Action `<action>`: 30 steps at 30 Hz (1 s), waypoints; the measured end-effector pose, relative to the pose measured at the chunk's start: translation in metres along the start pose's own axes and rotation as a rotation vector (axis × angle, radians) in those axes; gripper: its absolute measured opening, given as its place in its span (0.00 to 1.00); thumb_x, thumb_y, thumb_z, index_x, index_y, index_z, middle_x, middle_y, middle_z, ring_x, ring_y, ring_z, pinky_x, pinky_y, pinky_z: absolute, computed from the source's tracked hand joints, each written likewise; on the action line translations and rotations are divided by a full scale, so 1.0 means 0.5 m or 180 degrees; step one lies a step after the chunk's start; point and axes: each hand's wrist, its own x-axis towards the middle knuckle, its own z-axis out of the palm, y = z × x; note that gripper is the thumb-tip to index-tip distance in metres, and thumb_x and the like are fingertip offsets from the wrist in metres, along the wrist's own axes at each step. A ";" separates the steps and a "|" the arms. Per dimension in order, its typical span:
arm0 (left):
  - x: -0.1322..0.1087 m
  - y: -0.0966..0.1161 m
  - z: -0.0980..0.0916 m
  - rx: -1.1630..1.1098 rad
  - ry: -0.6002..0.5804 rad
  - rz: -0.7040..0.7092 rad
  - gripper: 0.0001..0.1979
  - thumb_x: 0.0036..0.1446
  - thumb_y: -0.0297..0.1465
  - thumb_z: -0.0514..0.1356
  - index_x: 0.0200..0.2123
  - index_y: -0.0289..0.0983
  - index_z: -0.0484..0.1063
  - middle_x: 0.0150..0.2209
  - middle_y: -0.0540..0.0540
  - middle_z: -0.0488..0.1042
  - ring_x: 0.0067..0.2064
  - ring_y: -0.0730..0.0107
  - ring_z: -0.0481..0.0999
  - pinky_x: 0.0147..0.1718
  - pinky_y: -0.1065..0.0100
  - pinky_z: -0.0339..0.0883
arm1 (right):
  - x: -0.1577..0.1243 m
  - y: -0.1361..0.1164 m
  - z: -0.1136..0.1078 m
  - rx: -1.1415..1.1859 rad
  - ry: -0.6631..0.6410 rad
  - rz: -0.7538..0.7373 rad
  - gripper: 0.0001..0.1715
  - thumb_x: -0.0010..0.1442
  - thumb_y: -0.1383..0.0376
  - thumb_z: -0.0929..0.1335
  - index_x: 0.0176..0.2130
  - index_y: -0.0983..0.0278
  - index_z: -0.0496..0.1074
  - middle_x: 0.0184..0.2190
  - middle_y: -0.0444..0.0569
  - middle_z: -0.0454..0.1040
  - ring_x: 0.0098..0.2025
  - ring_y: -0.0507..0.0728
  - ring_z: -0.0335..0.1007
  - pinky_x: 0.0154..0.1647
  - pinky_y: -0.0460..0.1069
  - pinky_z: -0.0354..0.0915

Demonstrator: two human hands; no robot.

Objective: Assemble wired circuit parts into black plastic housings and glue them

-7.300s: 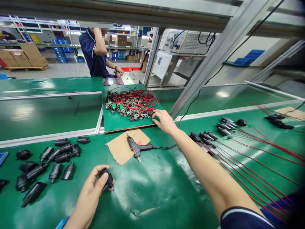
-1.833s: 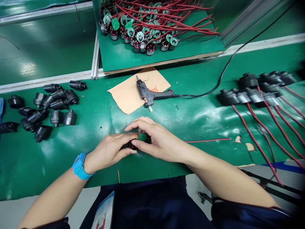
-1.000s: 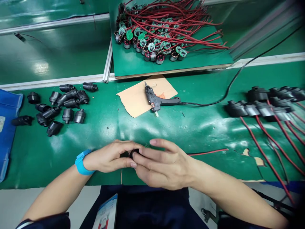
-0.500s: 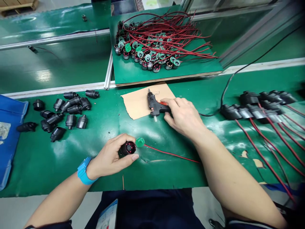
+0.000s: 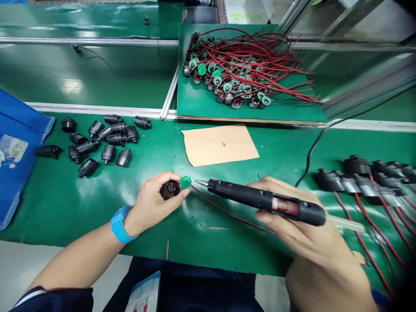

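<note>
In my left hand [image 5: 159,197] is a small motor in a black housing [image 5: 169,190], gripped between thumb and fingers with its open end facing right. A round green circuit board [image 5: 185,181] sits at that end by my fingertips, and a red wire [image 5: 227,211] trails from it over the bench. My right hand [image 5: 292,225] is closed around a black hot glue gun [image 5: 253,197], held nearly level. Its metal nozzle points left, just short of the circuit board. A pale glue stick [image 5: 346,223] pokes out of the gun's rear.
Several black plastic housings [image 5: 108,154] lie at left beside a blue bin [image 5: 19,160]. Cardboard [image 5: 221,147] lies mid-bench. Behind it, a raised green board [image 5: 211,110] bears motors with red wires [image 5: 247,65]. Wired black housings [image 5: 360,182] and a black cord [image 5: 312,156] are at right.
My right hand has lifted the glue gun off the cardboard and brought it toward me, nozzle turned to the circuit board. My left hand still holds the motor. The camera view has shifted.
</note>
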 end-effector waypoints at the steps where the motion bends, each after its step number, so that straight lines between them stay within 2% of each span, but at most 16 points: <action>1: 0.000 0.000 -0.001 0.0016 0.0028 0.0034 0.07 0.60 0.33 0.67 0.36 0.37 0.73 0.27 0.53 0.70 0.28 0.74 0.68 0.28 0.72 0.61 | 0.001 -0.001 0.004 0.0011 -0.0027 0.0005 0.11 0.69 0.55 0.69 0.44 0.59 0.73 0.33 0.44 0.74 0.30 0.51 0.69 0.29 0.46 0.66; 8: -0.001 0.000 -0.001 0.0061 0.0081 0.0229 0.06 0.59 0.30 0.67 0.37 0.37 0.73 0.27 0.54 0.69 0.27 0.76 0.67 0.27 0.73 0.59 | 0.003 -0.002 0.025 0.0032 -0.0076 0.0121 0.14 0.69 0.52 0.69 0.41 0.60 0.72 0.32 0.43 0.72 0.29 0.49 0.69 0.29 0.44 0.65; 20: 0.000 0.012 -0.003 -0.0008 0.0016 -0.0012 0.05 0.59 0.29 0.65 0.33 0.37 0.71 0.26 0.55 0.67 0.27 0.76 0.64 0.27 0.72 0.58 | 0.003 -0.013 0.041 -0.0459 -0.0020 0.0131 0.18 0.70 0.50 0.68 0.38 0.62 0.69 0.29 0.43 0.70 0.27 0.50 0.68 0.26 0.45 0.64; 23: -0.001 0.010 -0.002 -0.0036 -0.0008 -0.0106 0.06 0.59 0.29 0.65 0.32 0.38 0.71 0.26 0.54 0.68 0.27 0.76 0.65 0.27 0.72 0.59 | -0.006 -0.018 0.054 -0.0982 0.0034 -0.0020 0.15 0.72 0.55 0.65 0.39 0.63 0.68 0.29 0.45 0.70 0.26 0.51 0.68 0.26 0.46 0.63; 26: -0.002 0.009 -0.003 -0.0113 0.0018 -0.0181 0.06 0.59 0.30 0.66 0.33 0.38 0.71 0.26 0.55 0.68 0.27 0.76 0.65 0.28 0.73 0.59 | -0.014 -0.015 0.061 -0.2080 0.0130 -0.0330 0.14 0.74 0.60 0.61 0.40 0.64 0.70 0.28 0.47 0.71 0.27 0.54 0.69 0.25 0.49 0.59; 28: -0.003 0.009 -0.005 -0.0163 0.0054 -0.0263 0.06 0.59 0.31 0.66 0.33 0.38 0.71 0.26 0.55 0.67 0.27 0.76 0.64 0.27 0.73 0.59 | -0.010 -0.001 0.057 -0.2659 0.0181 -0.0405 0.13 0.73 0.60 0.61 0.41 0.64 0.71 0.28 0.48 0.71 0.28 0.56 0.68 0.24 0.50 0.55; 30: -0.003 0.007 -0.006 -0.0165 0.0078 -0.0358 0.07 0.58 0.32 0.66 0.32 0.38 0.71 0.25 0.55 0.66 0.26 0.77 0.62 0.26 0.73 0.58 | 0.002 0.026 0.047 -0.2820 0.0253 -0.0374 0.13 0.72 0.60 0.62 0.44 0.64 0.72 0.30 0.50 0.72 0.31 0.59 0.68 0.26 0.51 0.56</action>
